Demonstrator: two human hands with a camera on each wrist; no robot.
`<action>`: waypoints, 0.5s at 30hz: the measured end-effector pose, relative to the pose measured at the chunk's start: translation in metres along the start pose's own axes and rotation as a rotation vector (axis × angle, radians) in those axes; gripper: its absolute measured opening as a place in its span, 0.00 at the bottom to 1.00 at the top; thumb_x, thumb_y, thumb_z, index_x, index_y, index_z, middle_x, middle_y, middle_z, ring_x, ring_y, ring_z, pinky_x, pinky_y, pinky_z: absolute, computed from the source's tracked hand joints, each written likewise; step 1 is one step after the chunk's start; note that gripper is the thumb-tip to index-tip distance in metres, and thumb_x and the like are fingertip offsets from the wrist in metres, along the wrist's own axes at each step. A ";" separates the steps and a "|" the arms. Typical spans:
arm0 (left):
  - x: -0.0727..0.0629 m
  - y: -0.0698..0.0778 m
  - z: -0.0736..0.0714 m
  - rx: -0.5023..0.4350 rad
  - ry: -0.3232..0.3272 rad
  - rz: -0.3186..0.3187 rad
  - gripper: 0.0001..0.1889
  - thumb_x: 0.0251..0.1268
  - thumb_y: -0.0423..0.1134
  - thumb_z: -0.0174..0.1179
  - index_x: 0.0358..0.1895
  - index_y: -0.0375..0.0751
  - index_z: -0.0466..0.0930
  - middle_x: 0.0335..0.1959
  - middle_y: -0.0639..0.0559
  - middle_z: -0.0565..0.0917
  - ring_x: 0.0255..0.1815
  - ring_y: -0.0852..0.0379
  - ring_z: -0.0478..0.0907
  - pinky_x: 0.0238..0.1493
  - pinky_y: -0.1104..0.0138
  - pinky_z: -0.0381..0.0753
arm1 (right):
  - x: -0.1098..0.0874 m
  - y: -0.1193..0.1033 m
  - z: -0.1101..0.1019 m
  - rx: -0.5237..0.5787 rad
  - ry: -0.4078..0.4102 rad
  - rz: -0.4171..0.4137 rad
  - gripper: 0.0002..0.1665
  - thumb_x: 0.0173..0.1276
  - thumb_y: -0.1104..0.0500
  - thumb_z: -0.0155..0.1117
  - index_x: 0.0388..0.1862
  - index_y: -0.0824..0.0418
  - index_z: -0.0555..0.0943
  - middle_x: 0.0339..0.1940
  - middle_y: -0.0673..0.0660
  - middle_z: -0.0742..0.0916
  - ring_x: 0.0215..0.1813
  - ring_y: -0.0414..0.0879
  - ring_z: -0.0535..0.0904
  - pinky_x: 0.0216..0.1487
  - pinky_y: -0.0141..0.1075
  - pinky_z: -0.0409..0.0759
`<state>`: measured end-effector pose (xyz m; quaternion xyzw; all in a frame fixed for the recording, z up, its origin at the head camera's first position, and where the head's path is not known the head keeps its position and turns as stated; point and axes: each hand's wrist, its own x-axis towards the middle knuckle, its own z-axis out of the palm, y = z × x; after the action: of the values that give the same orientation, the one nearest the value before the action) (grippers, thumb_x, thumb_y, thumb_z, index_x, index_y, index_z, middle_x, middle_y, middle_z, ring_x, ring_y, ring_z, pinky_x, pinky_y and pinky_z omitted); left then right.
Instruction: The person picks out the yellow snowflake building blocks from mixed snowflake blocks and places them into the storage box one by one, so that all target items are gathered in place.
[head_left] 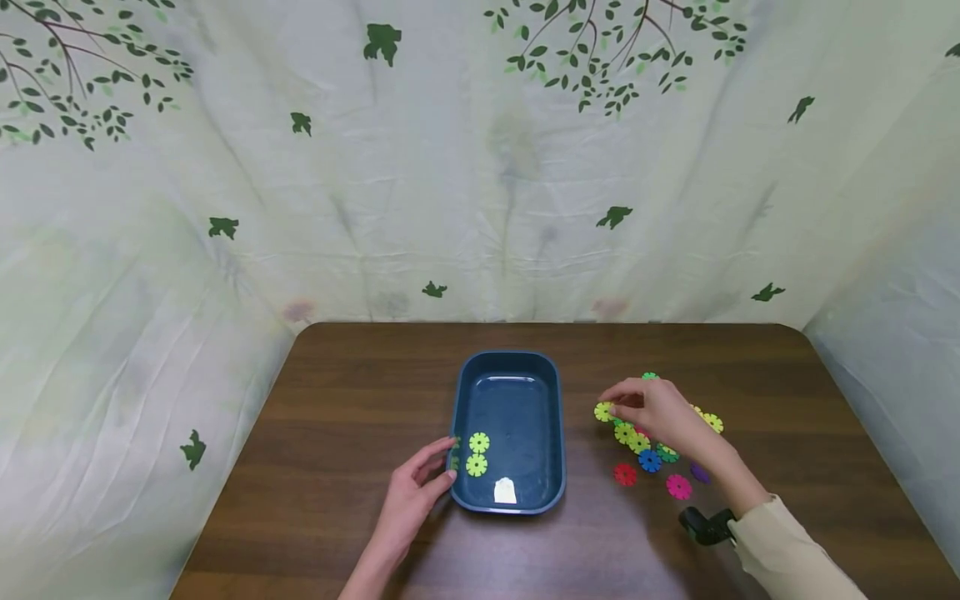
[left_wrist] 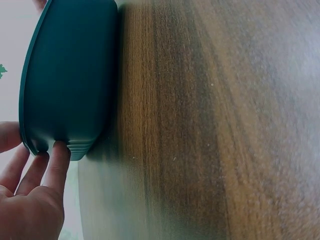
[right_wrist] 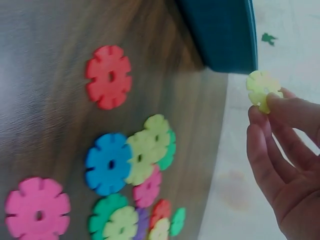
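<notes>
A blue plastic tray (head_left: 510,417) stands on the table, with two yellow-green notched plastic discs (head_left: 477,454) lying in its left part. My left hand (head_left: 414,487) grips the tray's left side; in the left wrist view several fingers (left_wrist: 57,167) press the outer wall and the thumb is at the rim. Between thumb and fingertips, my right hand (head_left: 663,412) pinches a yellow notched disc (right_wrist: 263,90), raised above the table to the right of the tray. Below that hand lies a loose group of discs, including a blue disc (head_left: 649,460), a red disc (head_left: 625,474) and a pink disc (head_left: 678,487).
The brown wooden table (head_left: 360,375) meets a pale curtain (head_left: 450,167) with leaf prints at its back edge. A white patch (head_left: 505,490) shows at the tray's near end. A black device (head_left: 707,527) is at the right wrist, by the pale sleeve (head_left: 787,550).
</notes>
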<state>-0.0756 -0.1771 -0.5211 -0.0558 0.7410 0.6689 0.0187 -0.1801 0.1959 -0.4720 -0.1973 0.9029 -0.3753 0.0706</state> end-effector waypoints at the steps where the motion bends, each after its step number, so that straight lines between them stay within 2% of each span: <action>1: 0.000 0.000 0.000 0.003 -0.001 -0.001 0.24 0.60 0.24 0.63 0.60 0.40 0.79 0.61 0.46 0.78 0.60 0.41 0.74 0.51 0.68 0.78 | 0.002 -0.003 0.000 0.001 -0.006 -0.001 0.12 0.63 0.63 0.71 0.45 0.50 0.87 0.38 0.45 0.87 0.38 0.43 0.82 0.37 0.35 0.81; 6: -0.001 0.000 -0.002 0.005 -0.004 -0.019 0.24 0.60 0.25 0.63 0.60 0.42 0.80 0.61 0.48 0.78 0.60 0.43 0.74 0.51 0.68 0.78 | 0.014 -0.016 0.002 -0.012 -0.036 -0.063 0.12 0.63 0.63 0.71 0.44 0.50 0.87 0.37 0.44 0.86 0.37 0.41 0.82 0.40 0.35 0.81; 15: -0.001 -0.003 -0.005 0.007 -0.017 0.002 0.24 0.60 0.24 0.63 0.60 0.41 0.80 0.62 0.45 0.78 0.60 0.42 0.74 0.51 0.69 0.77 | 0.037 -0.038 0.010 -0.008 -0.078 -0.127 0.11 0.63 0.65 0.70 0.45 0.54 0.87 0.38 0.46 0.87 0.37 0.41 0.80 0.40 0.35 0.81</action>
<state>-0.0739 -0.1825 -0.5239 -0.0496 0.7430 0.6670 0.0246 -0.1999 0.1496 -0.4513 -0.2689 0.8865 -0.3676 0.0811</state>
